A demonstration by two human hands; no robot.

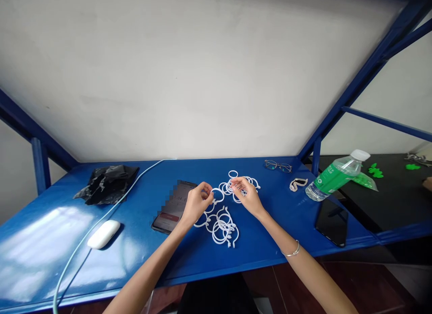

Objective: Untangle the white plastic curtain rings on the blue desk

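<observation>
As the left hand [197,202] pinches one white ring [218,195], the right hand [249,196] pinches into the far cluster [251,182].
From my remote seat, I'd grip lightly, keeping each ring clear of tangles.

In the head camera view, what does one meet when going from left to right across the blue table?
In order: black plastic bag → left hand, pinching a white ring → right hand → eyeglasses → green-labelled bottle.
</observation>
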